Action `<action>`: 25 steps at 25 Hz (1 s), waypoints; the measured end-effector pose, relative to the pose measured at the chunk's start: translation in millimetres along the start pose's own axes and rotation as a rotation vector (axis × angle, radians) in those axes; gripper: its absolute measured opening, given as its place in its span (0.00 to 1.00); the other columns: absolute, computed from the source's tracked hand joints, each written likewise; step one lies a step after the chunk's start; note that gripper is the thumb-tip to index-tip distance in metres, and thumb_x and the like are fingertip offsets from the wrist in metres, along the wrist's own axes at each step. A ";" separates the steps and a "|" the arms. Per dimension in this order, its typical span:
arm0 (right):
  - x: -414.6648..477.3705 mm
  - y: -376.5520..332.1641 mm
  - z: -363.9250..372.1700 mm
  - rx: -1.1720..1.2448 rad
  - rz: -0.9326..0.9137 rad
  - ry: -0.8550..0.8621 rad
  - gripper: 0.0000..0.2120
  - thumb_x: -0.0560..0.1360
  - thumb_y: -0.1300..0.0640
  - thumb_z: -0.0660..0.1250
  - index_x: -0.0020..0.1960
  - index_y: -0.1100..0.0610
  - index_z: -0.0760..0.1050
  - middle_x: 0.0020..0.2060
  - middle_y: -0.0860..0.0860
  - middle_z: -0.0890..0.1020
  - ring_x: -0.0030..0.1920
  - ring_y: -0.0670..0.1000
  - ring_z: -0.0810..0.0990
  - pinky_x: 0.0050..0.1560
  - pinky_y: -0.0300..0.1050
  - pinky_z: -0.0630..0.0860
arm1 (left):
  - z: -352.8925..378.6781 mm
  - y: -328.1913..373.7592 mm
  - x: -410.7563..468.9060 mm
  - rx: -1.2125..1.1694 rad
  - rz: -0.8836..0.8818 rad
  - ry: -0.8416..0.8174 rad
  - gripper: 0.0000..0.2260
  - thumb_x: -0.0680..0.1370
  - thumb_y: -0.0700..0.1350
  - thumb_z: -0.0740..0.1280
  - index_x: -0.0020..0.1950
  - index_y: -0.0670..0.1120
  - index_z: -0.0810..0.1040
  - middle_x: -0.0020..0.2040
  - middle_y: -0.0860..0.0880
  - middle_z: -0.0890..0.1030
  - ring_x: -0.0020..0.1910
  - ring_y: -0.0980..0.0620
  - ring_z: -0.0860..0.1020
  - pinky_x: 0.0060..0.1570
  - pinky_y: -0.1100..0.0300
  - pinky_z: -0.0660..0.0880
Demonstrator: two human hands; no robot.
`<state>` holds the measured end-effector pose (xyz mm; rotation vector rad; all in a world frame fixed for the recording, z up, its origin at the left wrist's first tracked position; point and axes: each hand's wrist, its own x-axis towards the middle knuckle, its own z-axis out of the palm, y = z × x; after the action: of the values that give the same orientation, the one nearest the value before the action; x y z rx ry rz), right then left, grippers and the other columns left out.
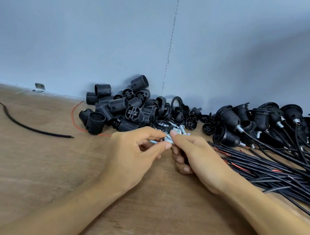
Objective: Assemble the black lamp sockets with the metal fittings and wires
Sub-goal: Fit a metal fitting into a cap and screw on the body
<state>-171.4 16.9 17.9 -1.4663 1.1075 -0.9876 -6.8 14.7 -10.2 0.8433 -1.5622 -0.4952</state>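
Head view: I see both hands meeting over the table [22, 168], just below the middle of the frame. The left hand [135, 150] pinches a small threaded metal fitting [163, 140] between thumb and forefinger, its fingers [160, 148] narrow around it. The right hand [196, 157] comes in from 4 o'clock and nips the same fitting from the other side with its fingertips [174, 134]. Its lower fingers are curled under the palm, and I cannot tell whether they hold anything else. The fitting is lifted off the table, held between the two hands.

At 12 o'clock from the hands, just beyond them, lies a small heap of loose fittings [180, 129]. At 11 o'clock sits a pile of black threaded shells [115, 109], some upright and some on their sides. Behind the heap, against the wall [83, 26], are black caps and rings [183, 111]. From 1 to 2 o'clock is a row of finished sockets [260, 123], each with a metal end and a lead. Their black wires [283, 168] fan toward 4 o'clock, with red cores showing at some cut ends.

At 9 o'clock a loose black wire [28, 126] curves across the table, well apart from the hands. A thin red wire [73, 117] runs beside the shells. A metal bracket [39, 88] sits at 10 o'clock where table meets wall.
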 end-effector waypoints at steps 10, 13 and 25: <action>1.6 7.6 -5.1 0.022 -0.109 -0.030 0.15 0.80 0.49 0.65 0.43 0.61 0.74 0.33 0.53 0.75 0.30 0.48 0.71 0.30 0.40 0.67 | -0.4 -2.0 0.5 -0.122 -0.135 -0.038 0.08 0.73 0.39 0.77 0.48 0.51 0.86 0.40 0.55 0.87 0.35 0.52 0.86 0.35 0.63 0.80; 2.6 7.5 -9.5 0.073 -0.136 -0.042 0.13 0.76 0.51 0.69 0.46 0.63 0.77 0.36 0.54 0.79 0.31 0.48 0.74 0.32 0.41 0.72 | -1.0 -0.7 1.6 -0.132 -0.166 -0.063 0.08 0.74 0.40 0.77 0.47 0.53 0.86 0.39 0.55 0.87 0.35 0.52 0.85 0.34 0.62 0.80; 9.1 10.1 -18.4 0.282 -0.087 -0.025 0.09 0.72 0.60 0.73 0.51 0.64 0.81 0.40 0.59 0.82 0.34 0.49 0.78 0.37 0.41 0.78 | 4.5 2.0 1.4 -0.437 -0.402 -0.084 0.10 0.77 0.34 0.73 0.53 0.47 0.85 0.46 0.49 0.88 0.45 0.50 0.87 0.43 0.63 0.82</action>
<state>-188.4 3.0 11.2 -1.3009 0.8532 -1.1337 -11.6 14.3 -8.6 0.7993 -1.2873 -1.1297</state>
